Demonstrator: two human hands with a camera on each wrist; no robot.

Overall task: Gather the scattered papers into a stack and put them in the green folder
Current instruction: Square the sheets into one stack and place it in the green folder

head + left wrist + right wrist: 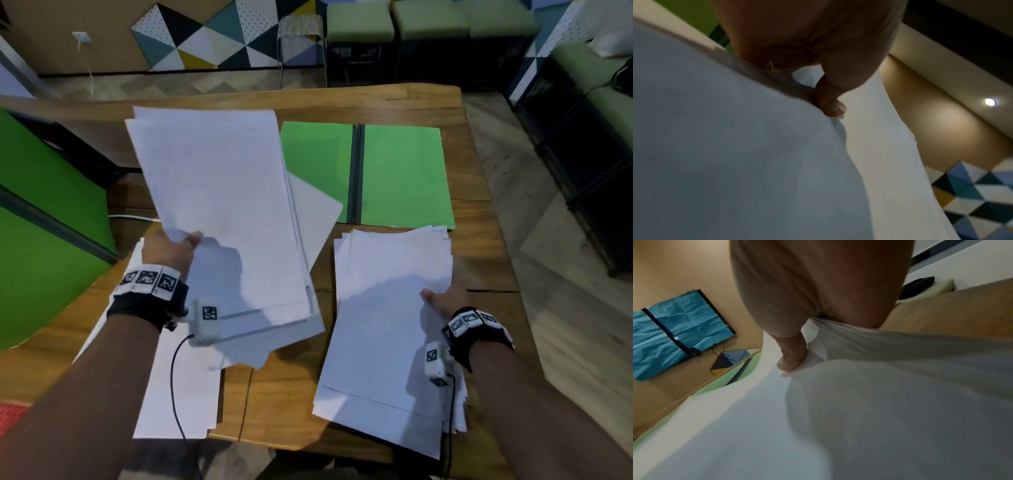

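Note:
My left hand [174, 248] pinches a sheaf of white papers [222, 205] by its left edge and holds it lifted above the table; the thumb [830, 104] lies on top of the sheets [725, 146]. My right hand [445, 298] grips the right edge of a second paper stack [387, 325], its thumb [793, 356] on the top sheet [859, 418]. The green folder [400, 174] lies open and flat at the far right of the table, partly hidden by the lifted sheaf. More loose sheets [178, 394] lie under my left forearm.
The wooden table [284, 394] ends close to me and just right of the right stack. A large green panel [44, 219] stands to the left. A stool [301, 44] and green-cushioned seats [394, 20] stand beyond the far edge.

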